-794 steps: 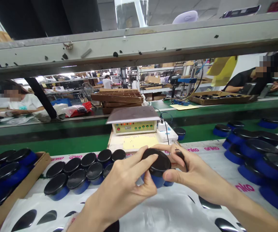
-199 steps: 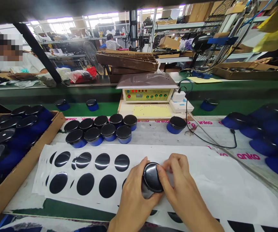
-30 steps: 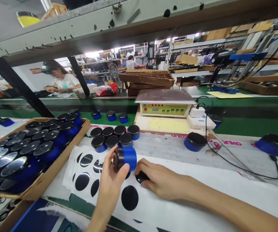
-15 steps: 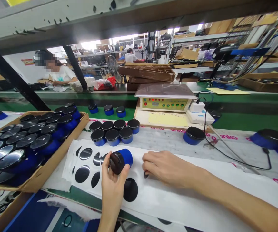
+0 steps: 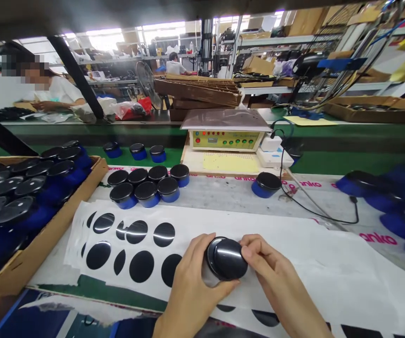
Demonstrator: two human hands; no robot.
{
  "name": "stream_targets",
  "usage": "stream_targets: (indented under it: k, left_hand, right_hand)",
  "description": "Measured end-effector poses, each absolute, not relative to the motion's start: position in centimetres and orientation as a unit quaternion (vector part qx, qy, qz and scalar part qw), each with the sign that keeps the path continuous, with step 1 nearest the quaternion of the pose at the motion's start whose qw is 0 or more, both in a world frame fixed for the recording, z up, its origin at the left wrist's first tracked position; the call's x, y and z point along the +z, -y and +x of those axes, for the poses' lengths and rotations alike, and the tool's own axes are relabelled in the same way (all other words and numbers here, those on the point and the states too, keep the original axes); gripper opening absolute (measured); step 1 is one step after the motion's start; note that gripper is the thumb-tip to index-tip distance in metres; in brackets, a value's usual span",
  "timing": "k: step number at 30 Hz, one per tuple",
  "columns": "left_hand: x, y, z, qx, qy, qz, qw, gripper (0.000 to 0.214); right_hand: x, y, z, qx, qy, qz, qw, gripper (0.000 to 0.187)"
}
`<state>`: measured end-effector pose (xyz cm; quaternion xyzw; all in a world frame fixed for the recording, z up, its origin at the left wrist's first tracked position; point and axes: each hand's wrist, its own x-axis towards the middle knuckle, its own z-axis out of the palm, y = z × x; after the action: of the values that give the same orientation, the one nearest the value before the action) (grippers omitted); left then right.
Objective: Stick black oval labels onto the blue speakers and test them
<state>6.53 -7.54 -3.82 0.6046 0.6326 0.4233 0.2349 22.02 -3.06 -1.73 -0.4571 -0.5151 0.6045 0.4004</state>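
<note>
Over a long white paper sheet (image 5: 188, 218), the left hand (image 5: 194, 284) clasps a round black-topped container (image 5: 211, 257); the right hand (image 5: 271, 265) pinches a thin glossy black disc (image 5: 231, 259) off-centre across its top, seemingly not yet seated; matching discs (image 5: 141, 266) lie unused below

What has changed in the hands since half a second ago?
The left hand has turned the black-and-blue round container so its top faces the camera. The right hand has brought the thin round black disc leftward over that top, off-centre. The two rows of black-topped blue containers stayed put.
</note>
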Motion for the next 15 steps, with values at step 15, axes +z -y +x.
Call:
stream_targets:
  k: [15]
  left_hand:
    - [-4.07, 7.85, 6.56, 0.421, -0.628, 0.616, 0.223, 0.073]
  right_hand:
    - [-1.2, 2.94, 21.29, 0.509, 0.602, -0.472, 0.395, 0.03]
